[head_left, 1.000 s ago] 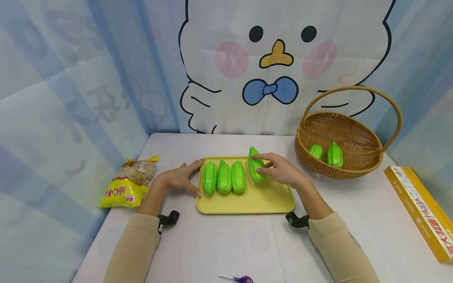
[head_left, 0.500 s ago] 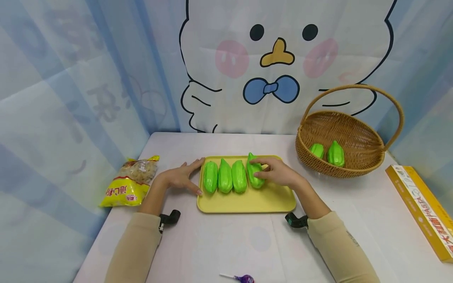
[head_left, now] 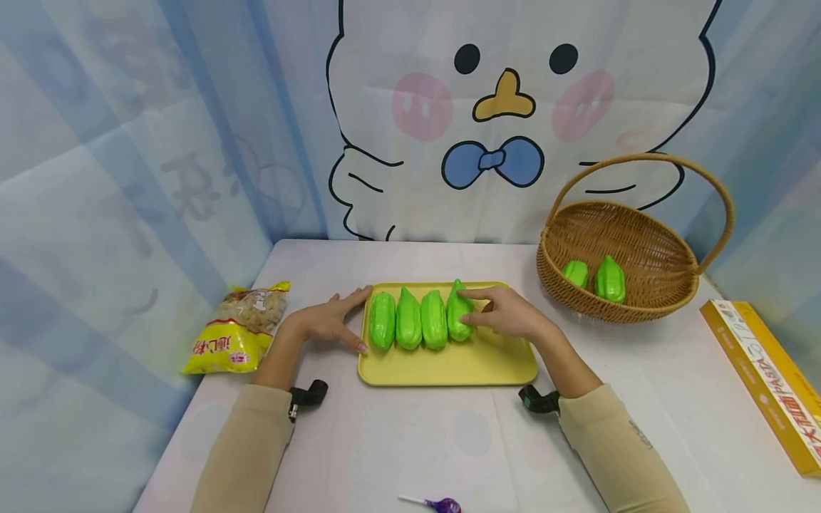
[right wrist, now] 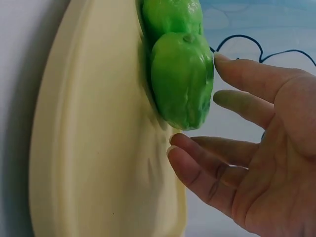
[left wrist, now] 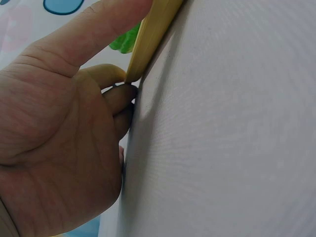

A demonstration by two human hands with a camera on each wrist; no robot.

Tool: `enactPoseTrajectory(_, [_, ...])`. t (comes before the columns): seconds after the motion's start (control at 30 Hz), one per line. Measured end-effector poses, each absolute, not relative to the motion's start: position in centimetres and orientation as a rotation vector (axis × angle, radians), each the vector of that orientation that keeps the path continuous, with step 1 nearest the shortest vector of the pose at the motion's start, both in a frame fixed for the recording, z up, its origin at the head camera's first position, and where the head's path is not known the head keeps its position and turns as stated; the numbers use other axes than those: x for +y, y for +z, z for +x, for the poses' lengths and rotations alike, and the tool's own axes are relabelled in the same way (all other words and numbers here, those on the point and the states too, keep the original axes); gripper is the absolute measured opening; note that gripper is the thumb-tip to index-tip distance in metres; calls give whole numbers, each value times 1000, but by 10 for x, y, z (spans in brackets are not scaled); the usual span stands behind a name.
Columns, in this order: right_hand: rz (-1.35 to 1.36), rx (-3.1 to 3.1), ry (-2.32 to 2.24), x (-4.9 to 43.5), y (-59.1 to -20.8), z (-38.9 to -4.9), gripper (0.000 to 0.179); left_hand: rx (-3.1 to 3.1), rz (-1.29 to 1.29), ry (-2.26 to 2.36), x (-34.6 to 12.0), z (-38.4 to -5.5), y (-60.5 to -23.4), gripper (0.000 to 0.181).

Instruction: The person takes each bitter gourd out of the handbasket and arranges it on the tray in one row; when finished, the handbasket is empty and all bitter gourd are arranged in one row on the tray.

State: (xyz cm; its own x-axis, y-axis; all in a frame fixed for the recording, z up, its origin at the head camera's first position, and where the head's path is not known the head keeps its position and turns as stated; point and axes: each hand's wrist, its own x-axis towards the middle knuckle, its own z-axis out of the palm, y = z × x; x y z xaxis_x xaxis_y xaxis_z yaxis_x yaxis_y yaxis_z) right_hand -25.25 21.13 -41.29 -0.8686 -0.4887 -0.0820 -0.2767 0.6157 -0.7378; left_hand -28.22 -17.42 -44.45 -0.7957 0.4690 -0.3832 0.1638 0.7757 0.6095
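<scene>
Several glossy green, papaya-shaped fruits with soft ridges lie side by side on a yellow tray. The rightmost fruit has my right hand at its right side, thumb and forefinger tips right at its skin. The right wrist view shows that hand with loosely bent, spread fingers beside the fruit. My left hand rests at the tray's left end, thumb by the near corner and fingers by the far one. From the left wrist, the hand touches the tray's side wall.
A wicker basket with two more green fruits stands at the back right. A yellow pasta box lies at the right edge, a yellow snack bag at the left. A purple lollipop lies at the front.
The right hand has brought the rightmost fruit down and left, beside the other fruits in the row. Between the last two frames it slid slightly further left. The left hand stays put.
</scene>
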Motion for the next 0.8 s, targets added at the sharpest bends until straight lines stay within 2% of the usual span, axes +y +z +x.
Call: enactPoseTrajectory(0.8, [-632,2509,-1129,206,-413,-250,58,2427,473,782,-175,-283,-445,137])
